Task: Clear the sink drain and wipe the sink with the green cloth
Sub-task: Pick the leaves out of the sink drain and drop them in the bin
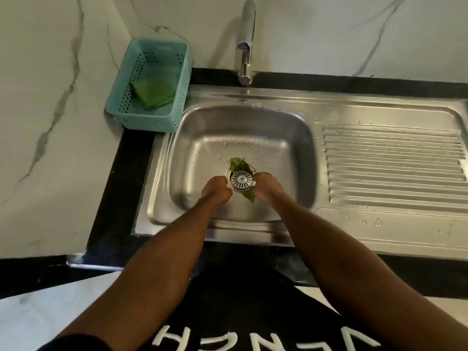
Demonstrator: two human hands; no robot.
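A round metal drain strainer point(241, 180) sits in the bottom of the steel sink point(192, 138). Green leaves point(237, 163) lie across its far edge, and another leaf tip point(249, 196) pokes out at its near edge. My left hand point(217, 190) grips the strainer's left rim with curled fingers. My right hand point(267, 186) grips its right rim the same way. The folded green cloth point(153, 93) lies in a teal plastic basket point(126, 97) on the counter at the sink's back left corner.
A chrome tap point(246, 46) stands behind the basin, no water running. Droplets dot the basin floor and the ribbed draining board point(392, 168) to the right. A marble wall rises on the left and behind. The black counter edge runs along the front.
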